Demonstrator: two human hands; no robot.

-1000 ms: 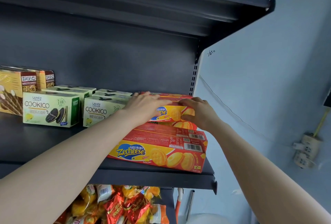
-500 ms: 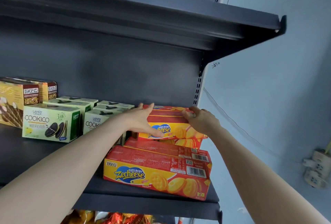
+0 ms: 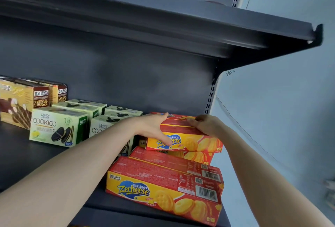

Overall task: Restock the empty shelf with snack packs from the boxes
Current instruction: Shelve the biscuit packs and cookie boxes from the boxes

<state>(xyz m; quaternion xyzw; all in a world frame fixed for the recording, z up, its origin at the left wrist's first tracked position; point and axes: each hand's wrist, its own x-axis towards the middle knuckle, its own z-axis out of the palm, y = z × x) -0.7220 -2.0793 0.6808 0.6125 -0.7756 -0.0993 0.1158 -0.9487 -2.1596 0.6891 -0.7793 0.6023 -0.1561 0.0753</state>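
A pale blue wall [image 3: 281,99] stands to the right, a thin wire [image 3: 241,127] trailing down it. Beside it rise a dark grey back panel [image 3: 126,74], a slotted upright [image 3: 210,98] and an upper shelf [image 3: 163,20] overhead.

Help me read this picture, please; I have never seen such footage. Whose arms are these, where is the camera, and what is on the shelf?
There is no machine here. A person wears one wide-angle camera on the head, looking forward and down, so the two bare arms are their own. They are filling a dark metal shelf. On it stand brown egg-roll boxes at far left, then green Cookico boxes. At the right are red-and-yellow biscuit packs: the front Zecheese box lies near the shelf edge, with more stacked behind it. The top Zecheese box is being handled. The left hand lies on its left end with the thumb over the front, and the right hand curls its fingers over the right end. An upper shelf hangs above.
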